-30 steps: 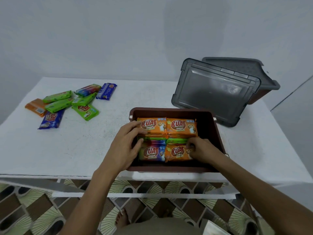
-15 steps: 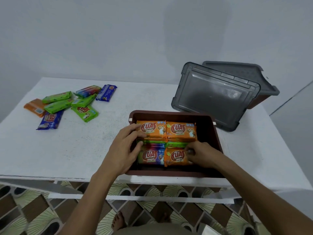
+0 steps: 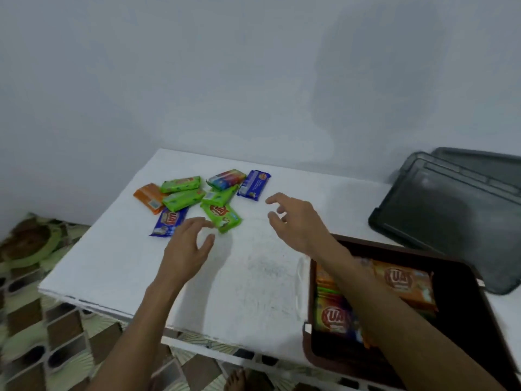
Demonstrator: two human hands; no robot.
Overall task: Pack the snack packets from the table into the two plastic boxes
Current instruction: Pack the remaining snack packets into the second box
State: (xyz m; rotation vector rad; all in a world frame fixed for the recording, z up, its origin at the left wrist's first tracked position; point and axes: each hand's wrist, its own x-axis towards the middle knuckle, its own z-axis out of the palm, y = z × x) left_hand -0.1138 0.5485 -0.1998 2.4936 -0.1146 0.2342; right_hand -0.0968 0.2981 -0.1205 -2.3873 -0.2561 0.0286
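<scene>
Looking at the loose snack packets, I see green, orange and blue ones clustered on the bench, well to the left of the brown box. The left hand hovers at the near edge of that cluster, fingers loosely spread, holding nothing; the right hand, nearer the box, is likewise spread and empty, its forearm crossing over the box. Inside the box lie packed packets, orange on top. Behind the box sits a grey lid
</scene>
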